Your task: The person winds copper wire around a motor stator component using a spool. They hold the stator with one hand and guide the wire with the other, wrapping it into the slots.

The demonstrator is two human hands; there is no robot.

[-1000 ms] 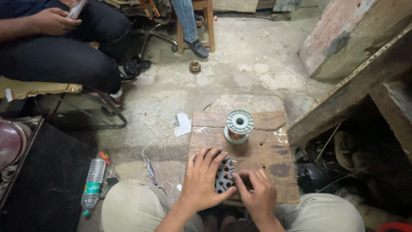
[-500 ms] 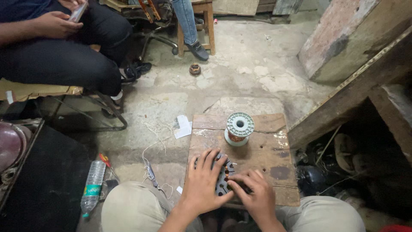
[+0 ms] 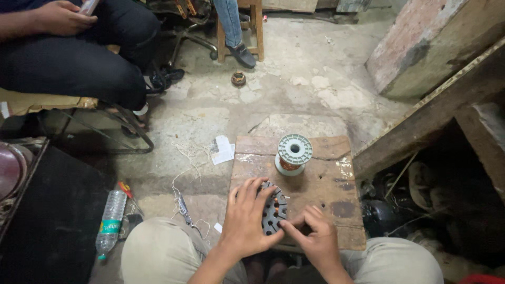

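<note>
On one wooden board [image 3: 315, 184], two hands' fingers [image 3: 247, 192] clamp one stator [image 3: 274, 210] beside one spool [image 3: 293, 153].

The stator core [image 3: 273, 210] was dark grey steel with copper-orange glints in its slots. At twelve o'clock from it stood a pale green spool [image 3: 292, 153] wound with coppery-brown wire. The bench [image 3: 326, 184] beneath was worn brown wood, blotched with whitish paint and dark stains. At nine o'clock lay a clear plastic bottle [image 3: 110, 222] with a green-and-white label and green cap. The floor [image 3: 294, 89] was mottled grey concrete; the trousers [image 3: 158, 252] were khaki beige.
</note>
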